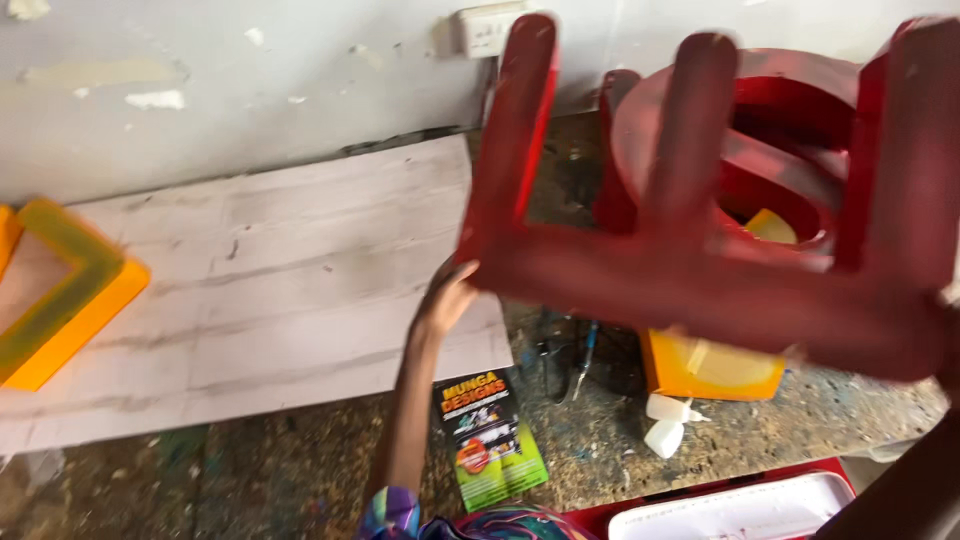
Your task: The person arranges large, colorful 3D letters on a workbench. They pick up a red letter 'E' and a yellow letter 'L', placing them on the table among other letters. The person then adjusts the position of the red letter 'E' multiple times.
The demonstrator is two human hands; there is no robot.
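A small rectangular printed leaflet (491,441) lies flat on the speckled worktop (600,450), just below the near edge of the pale whitewashed board (270,290) and right beside the person's left forearm. Its top is black with yellow and red lettering; its lower half turns bright green with a round orange patch. A large red sign letter (720,270), blurred, is raised above the worktop. A yellow sign letter (60,290) lies at the board's left end.
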